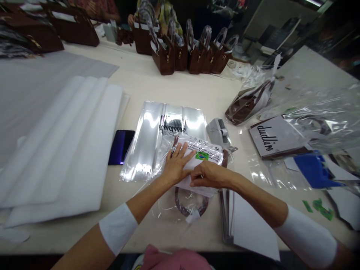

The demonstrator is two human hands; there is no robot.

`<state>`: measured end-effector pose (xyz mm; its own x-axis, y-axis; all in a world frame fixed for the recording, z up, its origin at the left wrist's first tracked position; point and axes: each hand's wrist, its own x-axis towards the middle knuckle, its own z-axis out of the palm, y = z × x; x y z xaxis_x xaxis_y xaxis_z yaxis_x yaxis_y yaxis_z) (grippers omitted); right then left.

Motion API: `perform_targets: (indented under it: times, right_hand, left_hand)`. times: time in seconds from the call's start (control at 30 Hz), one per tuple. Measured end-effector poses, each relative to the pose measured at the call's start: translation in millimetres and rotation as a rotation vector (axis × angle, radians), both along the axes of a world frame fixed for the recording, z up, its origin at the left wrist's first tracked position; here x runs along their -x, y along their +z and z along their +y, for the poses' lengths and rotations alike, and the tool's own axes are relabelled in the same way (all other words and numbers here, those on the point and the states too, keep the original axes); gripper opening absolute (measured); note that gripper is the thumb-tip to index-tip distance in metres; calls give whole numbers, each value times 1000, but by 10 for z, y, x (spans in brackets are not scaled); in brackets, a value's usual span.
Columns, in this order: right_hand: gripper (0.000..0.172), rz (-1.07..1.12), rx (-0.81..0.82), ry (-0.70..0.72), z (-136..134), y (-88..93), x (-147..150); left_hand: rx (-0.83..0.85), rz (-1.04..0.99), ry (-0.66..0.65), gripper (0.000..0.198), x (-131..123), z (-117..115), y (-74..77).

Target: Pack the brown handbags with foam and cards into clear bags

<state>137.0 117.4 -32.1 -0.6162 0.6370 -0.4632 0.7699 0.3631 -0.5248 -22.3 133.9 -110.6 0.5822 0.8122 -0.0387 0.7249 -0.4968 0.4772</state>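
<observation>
A brown handbag in a clear plastic bag [184, 184] lies flat in front of me, with white printed wrapping over its middle. Its wrapped handle loop [192, 210] points toward me. A green sticker [201, 155] shows on the print. My left hand [176, 167] rests on the left part of this package, fingers spread. Beside it my right hand [212, 174] is curled closed on the package's surface; its fingertips, and anything in them, are hidden. Beneath the package's far side lie shiny clear plastic bags [146, 138]. A grey tape dispenser [218, 131] stands just beyond.
White foam sheets [84, 150] cover the left, near a dark phone [121, 147]. Brown handbags [165, 56] stand along the back. Bagged handbags [247, 105] and a blue object [315, 168] are at right. White cards [250, 225] lie near the front edge.
</observation>
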Motion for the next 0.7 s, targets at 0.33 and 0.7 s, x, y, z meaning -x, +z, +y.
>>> perform_targets:
  times: [0.33,0.7]
  right_hand:
    - [28,-556,-222,-128,24,-204,173]
    - [19,-581,-185,-108,29,-130,120]
  left_hand:
    - [22,-28,-28,72,49,-15,-6]
    - [0,45,-104,93,58,14,-8]
